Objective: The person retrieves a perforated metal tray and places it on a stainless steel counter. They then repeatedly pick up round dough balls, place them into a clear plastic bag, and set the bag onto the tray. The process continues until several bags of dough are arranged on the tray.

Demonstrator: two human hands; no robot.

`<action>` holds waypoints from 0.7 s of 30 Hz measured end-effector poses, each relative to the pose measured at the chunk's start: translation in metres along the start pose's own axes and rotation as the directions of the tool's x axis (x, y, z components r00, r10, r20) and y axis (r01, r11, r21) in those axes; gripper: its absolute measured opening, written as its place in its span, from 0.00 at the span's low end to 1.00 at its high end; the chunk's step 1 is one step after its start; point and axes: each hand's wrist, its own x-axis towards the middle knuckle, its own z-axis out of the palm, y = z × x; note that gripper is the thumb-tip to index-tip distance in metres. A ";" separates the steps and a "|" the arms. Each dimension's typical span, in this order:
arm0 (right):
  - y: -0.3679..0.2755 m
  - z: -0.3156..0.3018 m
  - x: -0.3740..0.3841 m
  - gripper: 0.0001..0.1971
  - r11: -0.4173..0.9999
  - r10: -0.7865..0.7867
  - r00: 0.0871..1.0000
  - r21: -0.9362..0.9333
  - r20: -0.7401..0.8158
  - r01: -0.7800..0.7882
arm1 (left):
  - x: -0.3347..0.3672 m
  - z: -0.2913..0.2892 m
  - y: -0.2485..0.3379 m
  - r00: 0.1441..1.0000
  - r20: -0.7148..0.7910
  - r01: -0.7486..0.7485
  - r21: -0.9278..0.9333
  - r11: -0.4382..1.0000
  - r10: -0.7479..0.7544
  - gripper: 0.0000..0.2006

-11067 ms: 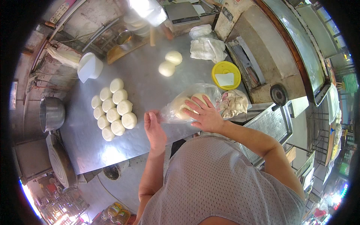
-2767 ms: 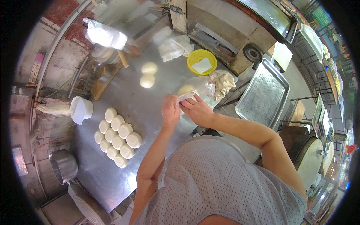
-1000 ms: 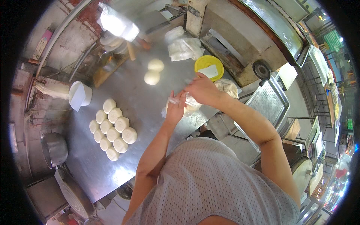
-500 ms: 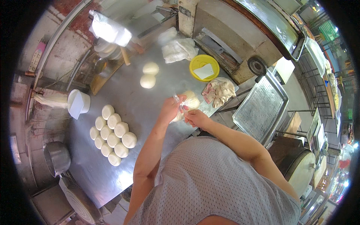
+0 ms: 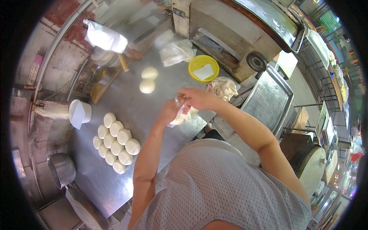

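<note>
A clear plastic bag (image 5: 181, 120) with pale, rounded pieces inside hangs over the near edge of the metal table. My left hand (image 5: 170, 111) is closed round its gathered neck. From the right my right hand (image 5: 194, 98) reaches across the top, its fingers pinching the twisted end of the bag beside the left thumb. The fingertips partly hide each other. Beyond my hands lie two smooth white dough balls (image 5: 147, 86), touching each other. Several flat white dough rounds (image 5: 115, 147) sit in close rows on the left of the table.
Near the table's far edge are a white cloth (image 5: 177, 53), a yellow lid (image 5: 194, 63) with a white scraper (image 5: 203, 72), and a crumpled cloth (image 5: 223, 88). A white tub (image 5: 85, 110) stands at left. Right of the table is a perforated metal tray (image 5: 264, 103).
My right hand has moved from below the bag's neck, up and over it, to the far side. The bag has shifted slightly left and is now more covered.
</note>
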 end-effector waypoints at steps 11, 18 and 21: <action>0.039 0.033 0.032 0.16 0.991 0.097 0.985 -0.111 0.146 -0.081 | -0.041 0.032 0.022 0.865 -0.200 -0.187 0.723 0.665 0.461 0.19; 0.028 0.027 0.028 0.11 0.978 0.177 0.978 0.091 0.108 -0.187 | -0.037 0.035 0.010 0.773 -0.199 -0.310 0.709 0.633 0.602 0.22; 0.020 0.033 0.015 0.11 0.964 0.250 0.968 0.106 -0.027 -0.245 | -0.039 0.038 0.009 0.738 -0.234 -0.287 0.740 0.608 0.633 0.18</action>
